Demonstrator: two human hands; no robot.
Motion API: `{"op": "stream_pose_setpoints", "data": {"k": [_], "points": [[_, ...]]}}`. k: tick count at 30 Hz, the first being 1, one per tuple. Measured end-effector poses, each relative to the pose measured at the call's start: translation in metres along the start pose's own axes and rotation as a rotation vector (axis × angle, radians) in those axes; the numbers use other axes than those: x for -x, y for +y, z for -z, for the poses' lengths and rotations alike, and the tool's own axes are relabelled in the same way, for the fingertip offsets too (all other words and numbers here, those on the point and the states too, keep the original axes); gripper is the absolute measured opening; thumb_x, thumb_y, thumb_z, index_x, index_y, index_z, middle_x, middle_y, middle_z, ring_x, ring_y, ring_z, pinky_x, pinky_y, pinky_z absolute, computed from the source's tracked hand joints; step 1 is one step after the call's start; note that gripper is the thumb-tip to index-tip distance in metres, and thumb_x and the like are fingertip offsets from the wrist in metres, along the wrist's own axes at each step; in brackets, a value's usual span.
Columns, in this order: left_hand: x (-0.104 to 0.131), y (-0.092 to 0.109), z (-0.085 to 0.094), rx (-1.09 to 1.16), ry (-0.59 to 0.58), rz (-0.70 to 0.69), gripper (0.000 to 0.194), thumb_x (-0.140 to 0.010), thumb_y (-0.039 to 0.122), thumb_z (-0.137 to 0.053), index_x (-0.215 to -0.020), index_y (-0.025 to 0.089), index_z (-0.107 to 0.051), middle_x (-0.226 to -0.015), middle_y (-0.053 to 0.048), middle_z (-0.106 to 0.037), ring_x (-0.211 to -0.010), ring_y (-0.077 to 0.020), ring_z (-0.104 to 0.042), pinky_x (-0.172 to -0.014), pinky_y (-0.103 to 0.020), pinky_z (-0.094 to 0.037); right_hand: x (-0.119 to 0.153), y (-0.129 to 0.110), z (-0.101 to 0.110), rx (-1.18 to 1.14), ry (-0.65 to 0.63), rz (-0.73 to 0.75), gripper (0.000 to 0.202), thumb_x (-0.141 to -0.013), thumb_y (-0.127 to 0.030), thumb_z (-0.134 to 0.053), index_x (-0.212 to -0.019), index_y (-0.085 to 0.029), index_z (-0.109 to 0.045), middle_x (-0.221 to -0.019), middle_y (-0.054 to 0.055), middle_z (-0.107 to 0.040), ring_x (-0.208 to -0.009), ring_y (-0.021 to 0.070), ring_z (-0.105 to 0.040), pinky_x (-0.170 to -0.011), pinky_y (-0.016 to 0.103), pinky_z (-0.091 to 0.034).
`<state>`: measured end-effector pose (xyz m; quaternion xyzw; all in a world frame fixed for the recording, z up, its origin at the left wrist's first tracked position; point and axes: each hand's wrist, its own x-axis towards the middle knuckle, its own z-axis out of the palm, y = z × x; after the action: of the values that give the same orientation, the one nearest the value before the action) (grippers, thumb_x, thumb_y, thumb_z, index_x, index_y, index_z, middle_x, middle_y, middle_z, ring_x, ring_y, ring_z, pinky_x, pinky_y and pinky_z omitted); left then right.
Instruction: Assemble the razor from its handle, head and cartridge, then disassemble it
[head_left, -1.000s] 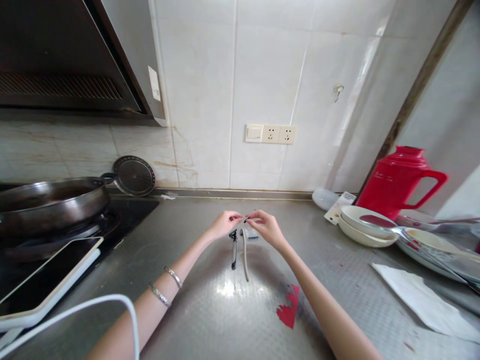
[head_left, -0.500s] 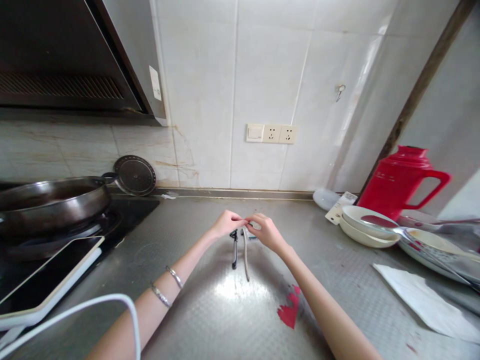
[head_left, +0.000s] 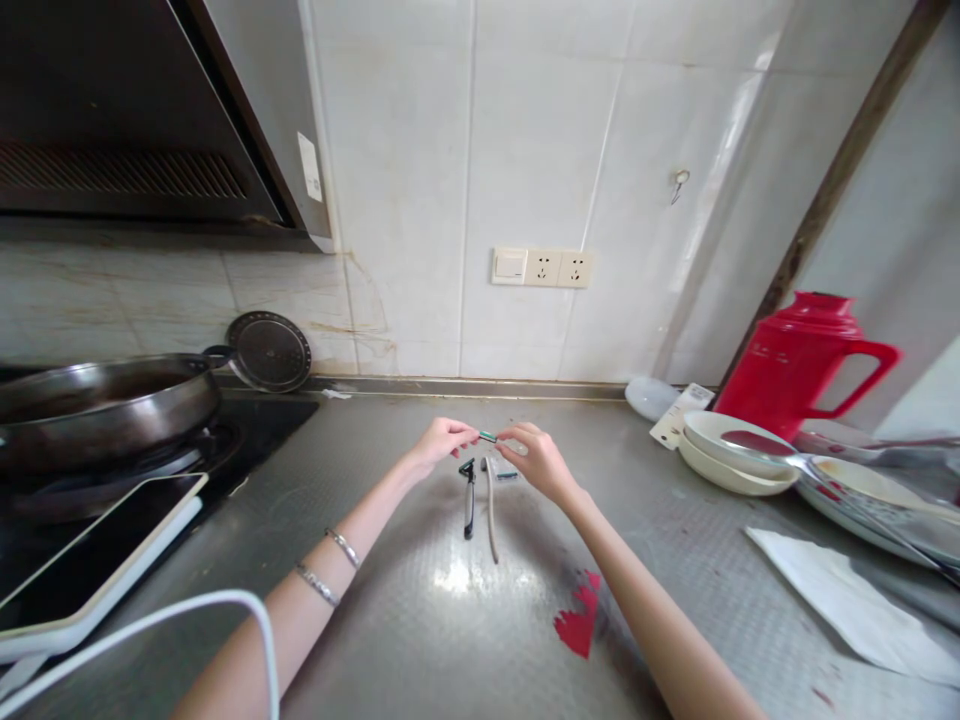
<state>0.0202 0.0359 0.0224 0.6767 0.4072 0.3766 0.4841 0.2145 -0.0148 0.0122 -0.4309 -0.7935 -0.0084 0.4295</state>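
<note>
At the far left we see a tablet (head_left: 90, 550) lying flat, its screen dark, well to the left of the black razor handle (head_left: 468, 497). A white cable (head_left: 225, 610) curves over the steel counter (head_left: 420, 640) beside it. Behind the tablet a dark wok (head_left: 97, 400) sits on the stove, with a round metal lid (head_left: 268, 351) leaning against the wall tiles, both far to the left of the handle.

Our left hand (head_left: 439, 443) hovers just above and left of the handle's head, thumb and forefinger pinched on one end of a small teal razor cartridge (head_left: 488, 436). Our right hand (head_left: 536, 462) pinches the other end, so the cartridge is held in the air between both hands, directly above the handle and clear of the counter. The black razor handle lies flat on the counter, and a beige razor handle (head_left: 491, 515) lies just beside it on the right, nearly parallel.

A red paper scrap (head_left: 577, 620) lies nearer to us, right of the handles. Far right of them stand stacked white bowls (head_left: 731, 455), a red thermos jug (head_left: 799, 360) behind those, and a white paper sheet (head_left: 840, 595).
</note>
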Motion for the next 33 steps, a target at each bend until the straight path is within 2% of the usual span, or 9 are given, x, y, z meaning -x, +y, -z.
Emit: {"op": "stream_pose_setpoints", "data": {"k": [8,14,20,25,33], "points": [[0.003,0.002,-0.007,0.045,0.027,0.027,0.026,-0.064,0.035,-0.064,-0.073,0.01,-0.069,-0.071,-0.006,-0.065,-0.06,-0.0094,-0.049,-0.05,-0.02,-0.036,0.001,-0.001,0.001,0.013,0.039,0.018,0.014,-0.082,-0.031,-0.055,-0.086,-0.021,-0.064,-0.082,0.005,-0.062,-0.083,0.0193,-0.055,-0.073,0.03,-0.044],[0.003,0.0,-0.006,0.008,-0.019,0.037,0.028,-0.064,0.036,-0.064,-0.074,0.01,-0.07,-0.073,-0.007,-0.065,-0.063,-0.0109,-0.051,-0.049,-0.021,-0.035,0.0,0.007,0.001,-0.062,0.034,0.001,0.016,-0.081,-0.033,-0.056,-0.086,-0.022,-0.066,-0.086,0.005,-0.063,-0.085,0.0186,-0.056,-0.077,0.031,-0.044],[-0.001,-0.003,-0.001,-0.009,0.015,0.027,0.034,-0.066,0.038,-0.064,-0.084,0.01,-0.069,-0.08,-0.009,-0.066,-0.064,-0.0109,-0.052,-0.047,-0.019,-0.035,0.009,0.046,0.005,-0.105,-0.091,-0.128,0.017,-0.076,-0.035,-0.06,-0.08,-0.021,-0.069,-0.09,0.005,-0.063,-0.086,0.0178,-0.057,-0.068,0.027,-0.046],[-0.002,-0.002,0.002,-0.03,0.021,0.025,0.033,-0.066,0.039,-0.062,-0.082,0.011,-0.069,-0.08,-0.009,-0.067,-0.062,-0.0105,-0.052,-0.047,-0.019,-0.035,0.023,0.075,-0.002,-0.077,-0.196,-0.21,0.019,-0.073,-0.036,-0.061,-0.08,-0.021,-0.071,-0.091,0.006,-0.063,-0.084,0.0181,-0.058,-0.068,0.027,-0.045],[-0.002,-0.004,0.002,-0.048,0.006,0.011,0.035,-0.067,0.042,-0.061,-0.082,0.011,-0.069,-0.082,-0.009,-0.067,-0.063,-0.0104,-0.052,-0.046,-0.019,-0.036,0.026,0.072,-0.009,-0.026,-0.275,-0.202,0.021,-0.075,-0.036,-0.058,-0.082,-0.02,-0.071,-0.093,0.007,-0.062,-0.086,0.019,-0.058,-0.079,0.031,-0.044]]}}
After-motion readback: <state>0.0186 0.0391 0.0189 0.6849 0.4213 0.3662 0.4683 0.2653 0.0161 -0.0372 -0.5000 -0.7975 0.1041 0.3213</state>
